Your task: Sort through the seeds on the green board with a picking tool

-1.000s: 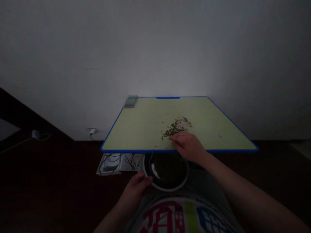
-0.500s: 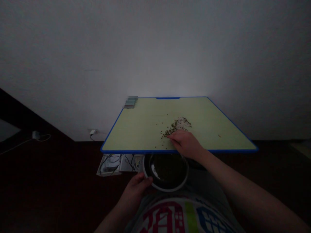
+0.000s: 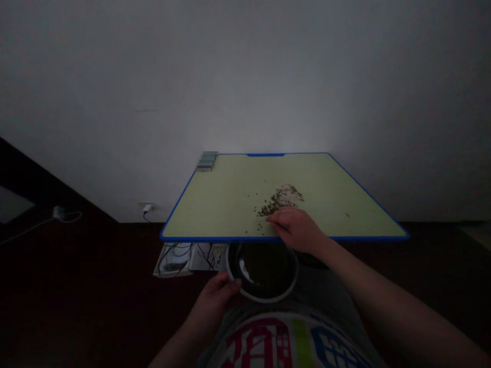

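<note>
My left hand (image 3: pixel 218 296) grips the left rim of a round bowl (image 3: pixel 268 298), thumb over the edge. The bowl sits below the table's front edge, with a dark greenish mass inside that is too dim to make out. My right hand (image 3: pixel 293 227) rests on the pale table (image 3: pixel 215 204), fingers and thumb pressed together at the near edge of a scattered pile of small dark grains, perhaps beans (image 3: pixel 274 203). Anything between those fingertips is too small to name. Whitish grains (image 3: pixel 288 193) lie among the dark ones on the pile's far right side.
A blue rim (image 3: pixel 207 238) borders the table, which stands against a grey wall (image 3: pixel 261 76). A blurred-out item (image 3: pixel 207 161) lies at its far left corner. Under the table are a white box with cables (image 3: pixel 174 260). A plug (image 3: pixel 147 208) sits in the wall socket.
My right hand has shifted very slightly toward me and to the right, beside the dark grains. The left hand keeps its hold on the bowl.
</note>
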`<state>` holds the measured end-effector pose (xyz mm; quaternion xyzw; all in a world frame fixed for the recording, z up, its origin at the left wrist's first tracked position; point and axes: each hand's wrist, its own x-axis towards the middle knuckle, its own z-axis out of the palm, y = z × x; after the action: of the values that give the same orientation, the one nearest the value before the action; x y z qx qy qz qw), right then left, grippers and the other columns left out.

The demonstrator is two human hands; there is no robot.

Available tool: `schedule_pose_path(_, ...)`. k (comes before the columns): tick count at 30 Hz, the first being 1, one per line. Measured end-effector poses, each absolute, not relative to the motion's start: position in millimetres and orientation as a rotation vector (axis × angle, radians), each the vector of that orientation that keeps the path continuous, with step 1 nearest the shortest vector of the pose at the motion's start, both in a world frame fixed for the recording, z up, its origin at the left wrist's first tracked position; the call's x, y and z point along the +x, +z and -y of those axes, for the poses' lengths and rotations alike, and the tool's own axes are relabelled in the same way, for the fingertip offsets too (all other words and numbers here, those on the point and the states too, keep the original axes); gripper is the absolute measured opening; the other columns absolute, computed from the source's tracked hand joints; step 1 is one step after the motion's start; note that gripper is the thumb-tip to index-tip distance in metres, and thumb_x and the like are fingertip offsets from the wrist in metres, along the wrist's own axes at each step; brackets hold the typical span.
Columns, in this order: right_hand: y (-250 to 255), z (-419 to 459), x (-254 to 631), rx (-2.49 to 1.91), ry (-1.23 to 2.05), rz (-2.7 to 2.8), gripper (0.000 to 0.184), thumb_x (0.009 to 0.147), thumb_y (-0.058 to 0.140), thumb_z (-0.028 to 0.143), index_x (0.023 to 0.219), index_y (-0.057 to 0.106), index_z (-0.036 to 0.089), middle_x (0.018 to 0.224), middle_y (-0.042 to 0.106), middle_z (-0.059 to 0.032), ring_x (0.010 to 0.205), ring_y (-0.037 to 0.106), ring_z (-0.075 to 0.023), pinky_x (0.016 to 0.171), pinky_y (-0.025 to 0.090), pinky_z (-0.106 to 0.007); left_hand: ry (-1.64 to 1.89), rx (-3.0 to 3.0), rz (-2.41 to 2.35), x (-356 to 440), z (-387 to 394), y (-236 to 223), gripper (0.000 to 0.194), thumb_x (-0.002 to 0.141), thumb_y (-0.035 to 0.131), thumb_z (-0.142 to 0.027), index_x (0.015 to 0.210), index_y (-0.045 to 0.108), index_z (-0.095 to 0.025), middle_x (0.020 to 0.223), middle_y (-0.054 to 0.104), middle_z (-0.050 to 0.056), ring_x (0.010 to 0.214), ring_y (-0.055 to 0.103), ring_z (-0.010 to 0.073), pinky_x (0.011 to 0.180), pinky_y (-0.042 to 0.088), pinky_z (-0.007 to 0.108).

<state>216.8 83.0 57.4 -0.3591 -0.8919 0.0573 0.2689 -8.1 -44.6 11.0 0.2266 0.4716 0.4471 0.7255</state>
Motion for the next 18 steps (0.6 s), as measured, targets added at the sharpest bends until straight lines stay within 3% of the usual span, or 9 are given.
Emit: schedule_pose_path(18,61,-77,199,-0.848,0.307,2.447,0.022,0.086,0.054,0.016,0.098,0.072,0.015,0.089,0.074,-0.0075,0.085,0.065,-0.0182,0.080,0.050,-0.032,0.981,0.552,-1.087,-9,44,7,0.020,0.068,0.076,-0.028,0.081,0.071,-0.014,0.080,0.077,0.009,0.071,0.070,0.0216,0.066,0.053,0.030)
